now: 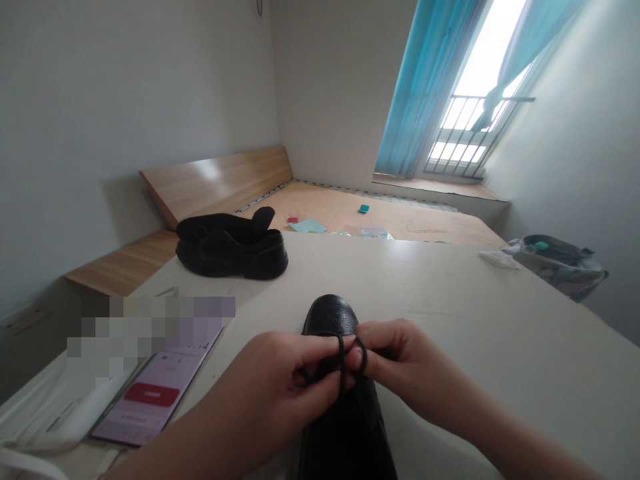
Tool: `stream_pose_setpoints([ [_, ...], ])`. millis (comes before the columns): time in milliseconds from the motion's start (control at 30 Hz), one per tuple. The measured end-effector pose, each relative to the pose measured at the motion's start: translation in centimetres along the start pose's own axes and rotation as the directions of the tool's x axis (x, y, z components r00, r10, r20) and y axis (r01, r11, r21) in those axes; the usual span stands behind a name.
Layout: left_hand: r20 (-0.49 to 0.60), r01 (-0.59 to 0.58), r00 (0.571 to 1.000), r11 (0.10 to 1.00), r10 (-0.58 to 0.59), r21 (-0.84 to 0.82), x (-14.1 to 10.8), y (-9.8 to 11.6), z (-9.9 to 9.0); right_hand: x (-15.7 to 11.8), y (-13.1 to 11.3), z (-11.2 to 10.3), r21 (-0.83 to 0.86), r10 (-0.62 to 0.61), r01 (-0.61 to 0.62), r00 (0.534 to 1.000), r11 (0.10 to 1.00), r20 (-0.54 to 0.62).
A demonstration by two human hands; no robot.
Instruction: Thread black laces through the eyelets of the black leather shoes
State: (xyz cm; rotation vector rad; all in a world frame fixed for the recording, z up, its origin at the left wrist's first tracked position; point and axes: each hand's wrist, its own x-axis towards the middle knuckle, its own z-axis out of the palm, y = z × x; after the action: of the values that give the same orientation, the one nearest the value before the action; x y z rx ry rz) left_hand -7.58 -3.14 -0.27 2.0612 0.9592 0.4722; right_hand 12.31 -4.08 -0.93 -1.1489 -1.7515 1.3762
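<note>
A black leather shoe lies on the white table in front of me, its toe pointing away. Above its lacing, both hands meet and pinch a dark shoelace, which forms loops around the fingertips. My left hand is closed with thumb and forefinger on the lace. From the other side, my right hand grips the lace between thumb and forefinger. The fingers hide much of the shoe's tongue and eyelets. Further back at the left stands another black shoe, with a dark item resting over it.
A phone with a lit screen lies at the left, beside white cables and a partly blurred-out area. The white table borders a bed with a wooden headboard. A lined bin stands past the right edge.
</note>
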Motion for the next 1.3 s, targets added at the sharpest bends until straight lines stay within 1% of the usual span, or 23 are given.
stream_pose_setpoints([
  [67, 0.029, 0.022, 0.999, 0.999, -0.02, -0.046, 0.0, -0.3, -0.6, 0.0, 0.0, -0.2, -0.018, 0.001, -0.001, 1.0, 1.0, 0.003],
  [133, 0.038, 0.033, 0.999, 0.999, -0.032, -0.037, -0.1, -0.5, -0.9, -0.1, -0.2, -0.2, -0.005, -0.019, 0.019, 1.0, 1.0, 0.017],
  [200, 0.027, 0.013, 1.0, 0.999, -0.014, 0.048, -0.1, -0.5, -0.8, -0.1, -0.4, -0.2, 0.041, -0.048, 0.046, 0.998, 0.998, 0.049],
  [267, 0.005, -0.027, 1.0, 0.986, 0.027, 0.165, 0.0, -0.3, -0.4, -0.2, -0.6, 0.0, 0.071, -0.042, 0.038, 0.998, 0.997, 0.052],
  [333, -0.02, -0.061, 0.998, 0.969, 0.067, 0.241, 0.0, 0.0, 0.1, -0.2, -0.6, 0.3, 0.053, 0.007, -0.007, 1.0, 0.999, 0.01],
  [400, -0.049, -0.086, 0.994, 0.965, 0.101, 0.248, 0.0, 0.2, 0.6, -0.1, -0.6, 0.6, 0.044, 0.053, -0.052, 0.998, 0.998, -0.03],
  [500, -0.116, -0.121, 0.981, 0.962, 0.153, 0.243, -0.1, 0.2, 1.0, 0.0, -0.6, 0.7, 0.114, 0.11, -0.108, 0.994, 0.988, -0.011],
  [567, -0.155, -0.176, 0.964, 0.954, 0.217, 0.243, -0.2, 0.0, 1.1, 0.1, -0.6, 0.7, 0.152, 0.17, -0.168, 0.986, 0.974, 0.003],
  [633, -0.171, -0.248, 0.942, 0.943, 0.289, 0.223, -0.1, -0.2, 1.2, 0.1, -0.7, 0.5, 0.131, 0.215, -0.214, 0.977, 0.968, 0.005],
  [700, -0.18, -0.307, 0.924, 0.934, 0.338, 0.182, -0.1, -0.3, 1.2, 0.1, -0.8, 0.4, 0.076, 0.224, -0.222, 0.975, 0.972, -0.007],
  [767, -0.194, -0.301, 0.925, 0.941, 0.328, 0.155, -0.1, -0.3, 1.2, 0.0, -1.0, 0.3, 0.015, 0.22, -0.22, 0.975, 0.975, -0.009],
  [867, -0.203, -0.224, 0.945, 0.959, 0.258, 0.174, -0.1, -0.3, 1.2, -0.2, -1.1, 0.2, -0.041, 0.228, -0.229, 0.973, 0.973, -0.018],
  [900, -0.214, -0.214, 0.943, 0.956, 0.256, 0.203, -0.1, -0.3, 1.2, -0.2, -1.1, 0.2, -0.047, 0.235, -0.236, 0.972, 0.971, -0.018],
  [1000, -0.266, -0.213, 0.918, 0.93, 0.295, 0.299, -0.1, -0.4, 1.3, -0.4, -1.2, 0.4, -0.045, 0.247, -0.247, 0.969, 0.968, -0.004],
  [1033, -0.269, -0.207, 0.917, 0.929, 0.294, 0.308, -0.1, -0.4, 1.3, -0.4, -1.2, 0.5, -0.05, 0.239, -0.239, 0.971, 0.97, -0.006],
  [1100, -0.244, -0.174, 0.939, 0.946, 0.244, 0.273, -0.1, -0.3, 1.2, -0.6, -1.4, 0.7, -0.075, 0.201, -0.203, 0.979, 0.976, -0.034],
  [1167, -0.211, -0.128, 0.962, 0.971, 0.171, 0.205, -0.1, -0.3, 1.1, -0.7, -1.6, 0.8, -0.106, 0.139, -0.146, 0.988, 0.984, -0.071],
  [1233, -0.191, -0.08, 0.976, 0.988, 0.104, 0.133, -0.1, -0.3, 0.9, -0.8, -1.7, 0.7, -0.143, 0.075, -0.088, 0.993, 0.986, -0.093],
  [1300, -0.172, -0.046, 0.983, 0.996, 0.059, 0.076, 0.0, -0.5, 0.7, -0.9, -1.7, 0.3, -0.216, 0.006, -0.028, 0.994, 0.976, -0.105],
])
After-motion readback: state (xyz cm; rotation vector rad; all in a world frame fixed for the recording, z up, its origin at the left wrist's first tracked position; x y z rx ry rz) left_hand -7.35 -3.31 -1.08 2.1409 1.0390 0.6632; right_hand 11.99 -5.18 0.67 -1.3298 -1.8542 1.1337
